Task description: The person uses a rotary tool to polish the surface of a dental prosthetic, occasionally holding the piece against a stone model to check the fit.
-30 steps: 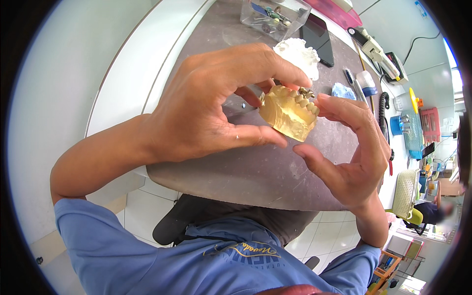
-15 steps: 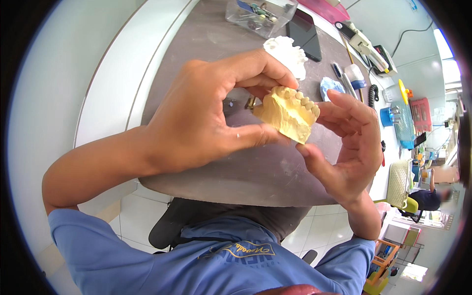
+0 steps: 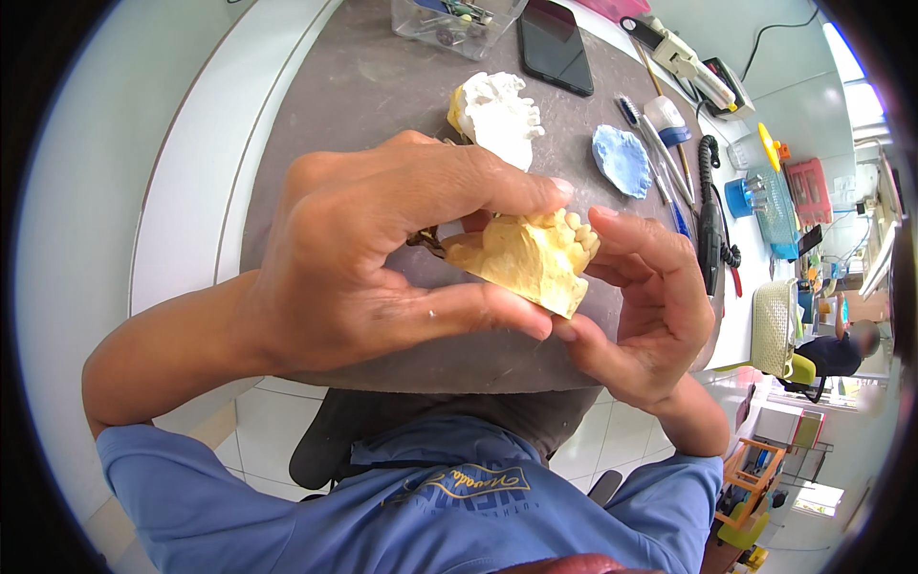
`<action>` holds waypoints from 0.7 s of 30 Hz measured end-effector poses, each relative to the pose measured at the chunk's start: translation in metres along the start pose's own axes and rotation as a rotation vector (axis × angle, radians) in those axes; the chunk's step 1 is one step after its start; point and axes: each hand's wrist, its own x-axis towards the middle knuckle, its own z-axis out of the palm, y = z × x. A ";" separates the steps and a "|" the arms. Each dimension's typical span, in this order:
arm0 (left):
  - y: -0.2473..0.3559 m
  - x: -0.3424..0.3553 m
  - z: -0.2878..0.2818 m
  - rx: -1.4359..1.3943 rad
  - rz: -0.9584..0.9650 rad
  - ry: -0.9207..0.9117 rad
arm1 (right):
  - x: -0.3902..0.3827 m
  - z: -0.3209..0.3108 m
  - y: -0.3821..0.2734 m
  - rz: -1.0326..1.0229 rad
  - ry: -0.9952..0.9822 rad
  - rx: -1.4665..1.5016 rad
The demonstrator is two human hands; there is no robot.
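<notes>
A yellow plaster dental model (image 3: 524,256) with a row of teeth along its right side is held up over the bench. My left hand (image 3: 344,253) grips it, fingers over the top and thumb along the lower edge. From the right, my right hand (image 3: 650,297) pinches its end, thumb at the lower corner and index finger by the teeth. A brassy metal piece (image 3: 426,239) shows at the model's left end, mostly hidden by my left hand. Just beyond lies a white dental cast (image 3: 499,117) with some yellow at its left side.
On the brown benchtop (image 3: 335,105) are a blue moulded piece (image 3: 622,161), a black phone (image 3: 556,46), a clear box (image 3: 449,29) of small tools, and a brush (image 3: 628,110). A black handpiece (image 3: 709,239) lies at right. Farther off, a person (image 3: 834,352) sits.
Both hands have brought the yellow model slightly left and lower, tilting it so its side faces up more. The bench items have shifted left in view, uncovering more of the white cast and blue piece.
</notes>
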 end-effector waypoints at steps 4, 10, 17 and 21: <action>0.000 0.000 0.000 0.007 0.002 -0.003 | 0.001 0.001 0.001 -0.013 0.012 0.004; 0.002 0.000 -0.001 0.021 -0.013 -0.014 | 0.002 -0.002 0.001 -0.060 0.008 -0.084; 0.005 -0.002 -0.003 0.030 -0.053 -0.035 | 0.003 -0.002 -0.001 -0.136 0.012 -0.196; 0.004 -0.002 -0.005 -0.003 -0.069 -0.052 | 0.003 0.001 -0.007 0.035 -0.007 -0.051</action>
